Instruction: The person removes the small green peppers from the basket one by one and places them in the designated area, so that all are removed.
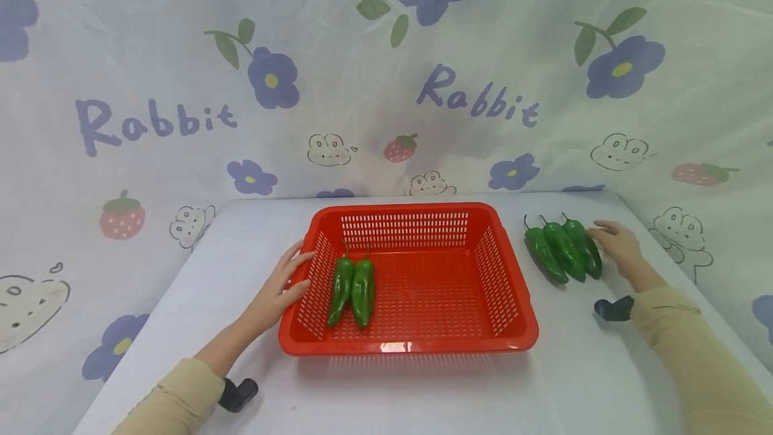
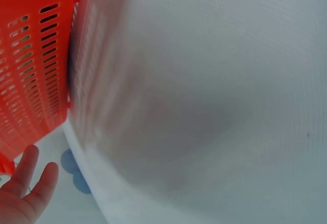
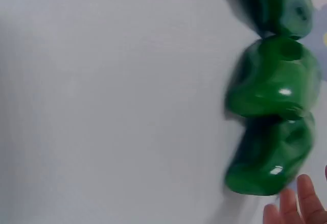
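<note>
A red plastic basket (image 1: 410, 346) stands on the table, with two green peppers (image 1: 363, 293) lying side by side along its left inside. My left hand (image 1: 282, 293) rests at the basket's left rim, its fingers spread over the edge. In the left wrist view, two fingers (image 2: 27, 178) show beside the slotted basket wall (image 2: 36, 65). Three more green peppers (image 1: 563, 250) lie in a row to the right of the basket. Beside the rightmost one is my right hand (image 1: 619, 247), fingers extended and holding nothing. In the right wrist view its fingertips (image 3: 287, 201) come close to the nearest pepper (image 3: 273, 157); contact is unclear.
The white table (image 1: 392, 401) carries the basket and the peppers. A patterned cloth (image 1: 374, 86) with flowers and rabbits hangs behind and along the sides. Each wrist wears a small black device, such as the one on the right (image 1: 614, 309).
</note>
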